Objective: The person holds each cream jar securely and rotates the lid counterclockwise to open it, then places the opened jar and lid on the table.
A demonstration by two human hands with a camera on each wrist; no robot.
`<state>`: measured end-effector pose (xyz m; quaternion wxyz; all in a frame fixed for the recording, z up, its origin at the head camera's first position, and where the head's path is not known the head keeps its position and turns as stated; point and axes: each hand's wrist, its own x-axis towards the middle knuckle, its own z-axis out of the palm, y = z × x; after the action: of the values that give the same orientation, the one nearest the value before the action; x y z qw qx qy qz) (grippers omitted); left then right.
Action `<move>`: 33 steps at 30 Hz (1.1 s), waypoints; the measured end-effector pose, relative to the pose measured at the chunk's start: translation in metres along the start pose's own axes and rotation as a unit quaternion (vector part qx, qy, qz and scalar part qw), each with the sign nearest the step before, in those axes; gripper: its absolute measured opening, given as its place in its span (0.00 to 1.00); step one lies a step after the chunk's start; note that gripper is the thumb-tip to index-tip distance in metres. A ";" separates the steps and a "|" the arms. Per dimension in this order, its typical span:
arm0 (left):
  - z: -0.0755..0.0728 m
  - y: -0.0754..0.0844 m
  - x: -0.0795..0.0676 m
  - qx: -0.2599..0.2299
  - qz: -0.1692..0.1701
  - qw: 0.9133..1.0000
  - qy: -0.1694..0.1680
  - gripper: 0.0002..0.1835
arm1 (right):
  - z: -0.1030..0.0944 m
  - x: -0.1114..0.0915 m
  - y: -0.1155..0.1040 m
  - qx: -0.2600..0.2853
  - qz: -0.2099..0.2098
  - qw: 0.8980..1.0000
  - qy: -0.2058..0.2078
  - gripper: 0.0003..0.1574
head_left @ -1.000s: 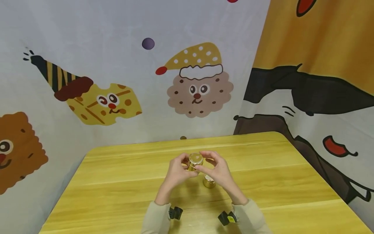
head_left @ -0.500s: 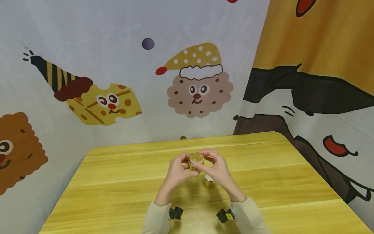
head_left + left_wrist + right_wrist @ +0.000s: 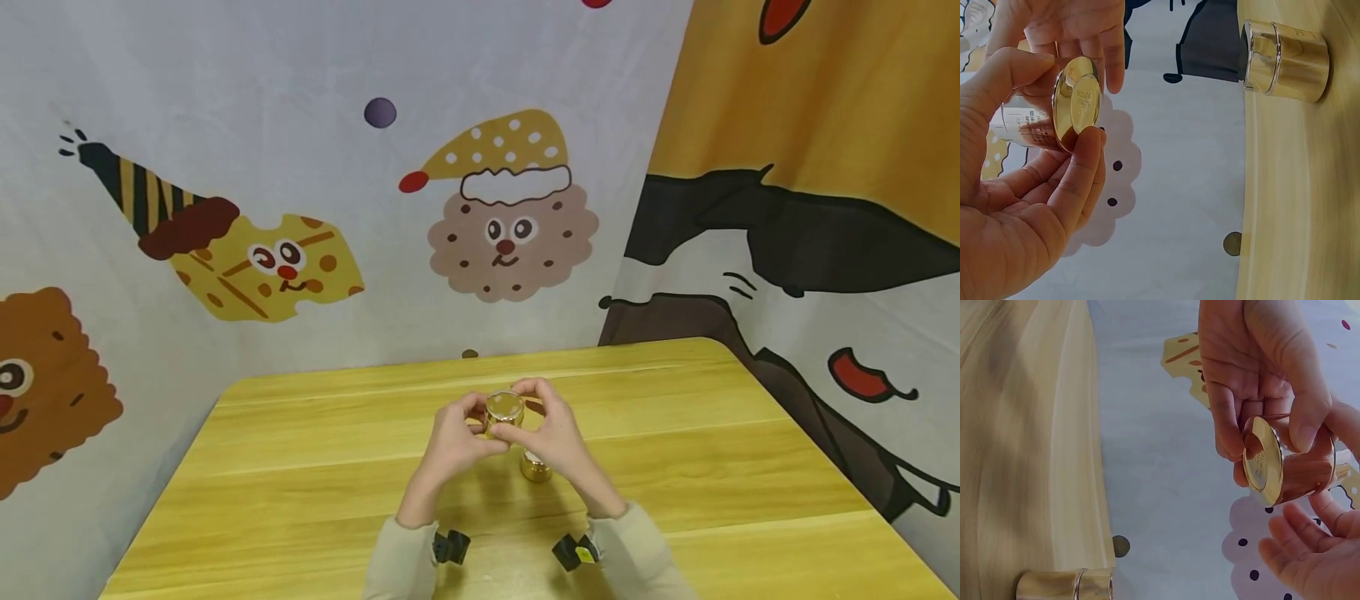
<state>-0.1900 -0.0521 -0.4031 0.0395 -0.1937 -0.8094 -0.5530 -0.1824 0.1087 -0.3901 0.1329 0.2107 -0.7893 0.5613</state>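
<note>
My left hand [image 3: 456, 437] holds a small shiny gold jar [image 3: 504, 410] upright above the table, its round top facing up. In the left wrist view, the left thumb and fingers grip the jar [image 3: 1063, 112] low, near its printed gold underside. At the jar's other side is my right hand [image 3: 553, 427], its thumb at the near side of the top. The right fingers [image 3: 1297, 534] spread loosely, apart from the jar in the right wrist view. A second gold jar [image 3: 536, 468] stands on the table below, partly hidden by the right hand in the head view.
The yellow wood-grain table [image 3: 315, 467] has rounded far corners. Behind it hangs a cartoon-printed curtain [image 3: 315, 100]. Black wrist cameras [image 3: 450, 547] sit at both cuffs.
The right fingers first drew closer round the jar's top, then spread away from it. The right forearm shifted slightly left. The left hand keeps its grip; the second jar stays put.
</note>
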 end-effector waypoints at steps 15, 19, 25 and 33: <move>-0.001 -0.005 0.000 -0.002 0.002 1.000 0.003 0.20 | 0.001 0.000 0.017 0.000 -0.003 1.000 -0.017 0.30; -0.001 -0.005 -0.001 -0.004 0.001 1.000 0.003 0.21 | 0.003 0.002 0.015 -0.001 0.001 1.000 0.002 0.26; -0.001 -0.001 -0.002 -0.011 -0.005 1.000 0.004 0.21 | -0.002 0.002 0.015 -0.014 -0.036 0.999 -0.032 0.24; -0.009 0.033 -0.010 -0.014 -0.015 1.000 -0.001 0.17 | 0.001 0.002 0.015 -0.021 0.000 1.000 -0.023 0.30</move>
<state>-0.1708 -0.0524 -0.3733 0.0274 -0.1829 -0.8044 -0.5646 -0.1913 0.1121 -0.4022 0.1184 0.2206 -0.8037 0.5398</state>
